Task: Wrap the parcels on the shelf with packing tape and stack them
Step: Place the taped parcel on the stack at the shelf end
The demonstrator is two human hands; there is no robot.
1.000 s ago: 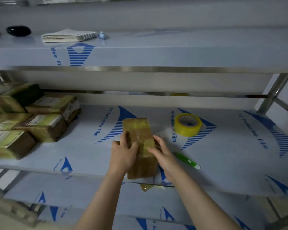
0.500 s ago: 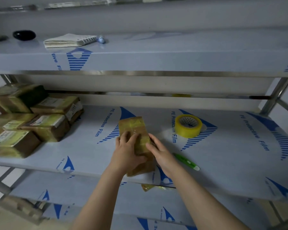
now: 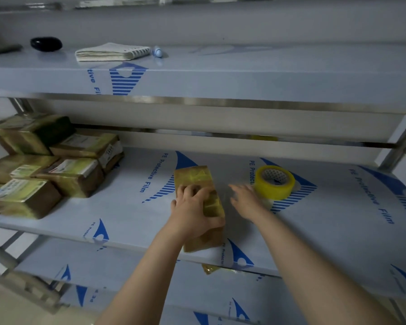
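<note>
Head view: the left hand point(image 3: 192, 207) grips 1 brown parcel point(image 3: 196, 175), fingers curled over its top and thumb on its right side. The parcel lies near the front edge of the middle shelf point(image 3: 127, 207). It already carries yellowish tape on its upper face. The right hand point(image 3: 246, 202) is blurred, its fingers spread and holding nothing, stretched toward the yellow tape roll point(image 3: 274, 182) just beside it; whether they touch, I cannot tell. A pile of parcels point(image 3: 56, 165) with a glossy sheen sits at the shelf's left end, so that part looks done. This parcel likely needs more tape, then stacking.
</note>
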